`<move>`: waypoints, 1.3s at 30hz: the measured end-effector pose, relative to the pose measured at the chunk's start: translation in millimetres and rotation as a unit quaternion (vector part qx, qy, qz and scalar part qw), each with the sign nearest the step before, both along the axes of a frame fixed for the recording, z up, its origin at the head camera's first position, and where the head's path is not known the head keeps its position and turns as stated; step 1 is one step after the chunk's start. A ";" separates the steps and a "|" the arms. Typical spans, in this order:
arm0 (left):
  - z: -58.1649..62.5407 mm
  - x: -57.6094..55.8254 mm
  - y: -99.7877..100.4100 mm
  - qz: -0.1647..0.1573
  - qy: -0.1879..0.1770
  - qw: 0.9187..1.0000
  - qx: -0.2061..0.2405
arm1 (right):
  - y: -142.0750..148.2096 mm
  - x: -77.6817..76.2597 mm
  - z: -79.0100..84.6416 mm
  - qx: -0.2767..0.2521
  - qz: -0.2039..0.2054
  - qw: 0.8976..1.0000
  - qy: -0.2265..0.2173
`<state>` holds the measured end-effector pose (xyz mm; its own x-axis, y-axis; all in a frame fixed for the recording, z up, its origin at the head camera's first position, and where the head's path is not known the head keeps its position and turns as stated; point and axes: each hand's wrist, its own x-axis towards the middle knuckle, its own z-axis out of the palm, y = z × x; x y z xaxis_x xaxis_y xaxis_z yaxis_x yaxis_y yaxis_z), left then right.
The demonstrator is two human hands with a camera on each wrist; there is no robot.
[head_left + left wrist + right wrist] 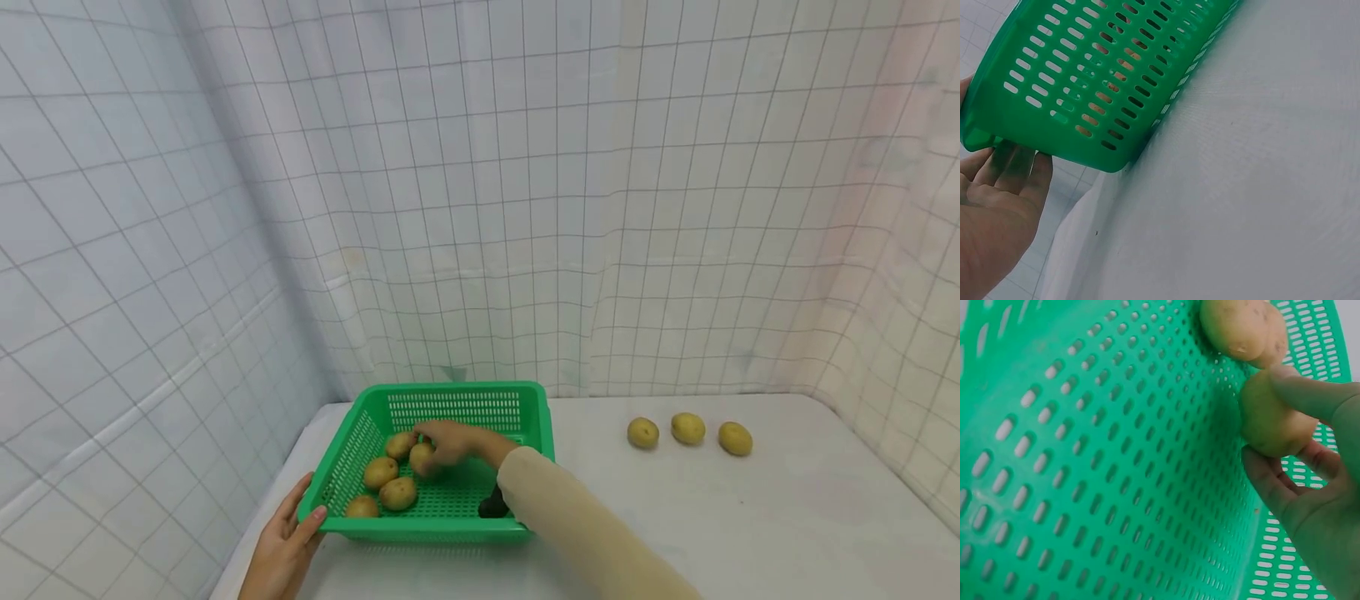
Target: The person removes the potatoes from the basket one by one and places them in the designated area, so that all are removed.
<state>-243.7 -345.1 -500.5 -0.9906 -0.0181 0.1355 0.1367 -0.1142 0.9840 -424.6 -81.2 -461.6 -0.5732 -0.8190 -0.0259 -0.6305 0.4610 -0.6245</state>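
Observation:
A green plastic basket [442, 525] with slotted walls stands on the white table. My left hand [283, 540] grips its front left corner, thumb on top of the rim and fingers beneath the lip, as the left wrist view also shows. Inside the basket my right hand [450, 443] holds a yellow-brown potato [1272, 415] between thumb and fingers, close to the basket floor. Several other potatoes [381, 473] lie around it in the basket's left half. In the right wrist view, more potato [1235, 328] shows just beyond the held one.
Three potatoes [687, 428] lie in a loose row on the table [675, 517], right of the basket. A dark object [493, 505] shows below the right sleeve, its kind unclear. White grid-patterned sheets [480, 208] hang behind and at both sides.

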 end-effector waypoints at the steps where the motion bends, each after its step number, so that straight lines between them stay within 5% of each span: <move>1: 0.8 -0.1 0.4 -0.002 -0.001 1.000 -0.001 | 0.3 -0.5 0.5 -0.013 -0.005 1.000 -0.013; 6: 3.4 -0.1 1.4 -0.011 -0.010 1.000 -0.001 | 0.5 -0.8 4.2 -0.071 -0.026 0.991 -0.110; 15: 5.4 0.2 0.2 -0.008 -0.018 1.000 0.015 | -2.4 -3.2 10.7 -0.150 -0.024 0.960 -0.236; 23: 5.4 1.6 0.4 -0.007 -0.026 1.000 0.012 | -1.6 -2.3 12.8 -0.188 -0.018 0.936 -0.298; 31: 6.3 1.2 0.3 -0.003 -0.024 1.000 0.015 | 1.2 -4.2 21.4 -0.280 0.010 0.882 -0.378; 35: 5.9 1.4 0.4 -0.007 -0.025 0.999 0.020 | 6.6 -0.5 30.1 -0.305 0.016 0.871 -0.385; 39: 5.9 1.1 -1.0 -0.010 -0.031 0.999 0.011 | 14.0 5.4 39.4 -0.315 0.013 0.871 -0.376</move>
